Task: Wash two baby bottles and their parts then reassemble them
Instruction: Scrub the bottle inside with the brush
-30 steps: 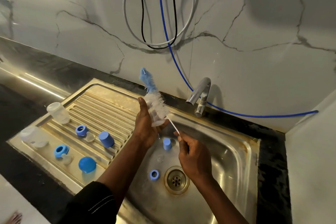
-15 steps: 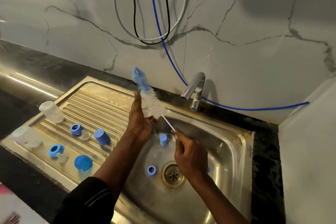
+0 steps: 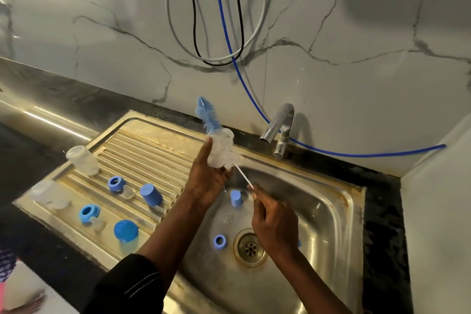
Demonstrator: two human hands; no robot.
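A home kitchen: steel sink [image 3: 331, 201] with drainboard [image 3: 142, 150], tap [image 3: 279, 125], dark counter [image 3: 63, 94], marble-look wall [image 3: 356, 46].

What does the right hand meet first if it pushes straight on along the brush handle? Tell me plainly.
Most likely the clear bottle gripped by the left hand; the brush handle leads from the right hand into it. Depth is unclear, so that left hand could come first.

The middle of the brush [image 3: 207, 117] is veiled inside the hazy clear part [image 3: 220, 150] that the left hand [image 3: 209, 181] grips; what kind of part it is cannot be told. The right hand [image 3: 275, 227] hides all but a sliver of a blue piece [image 3: 299, 243]. The top edge cuts off the hanging cables [image 3: 193, 20], and the bottom edge a bare foot [image 3: 33, 304].
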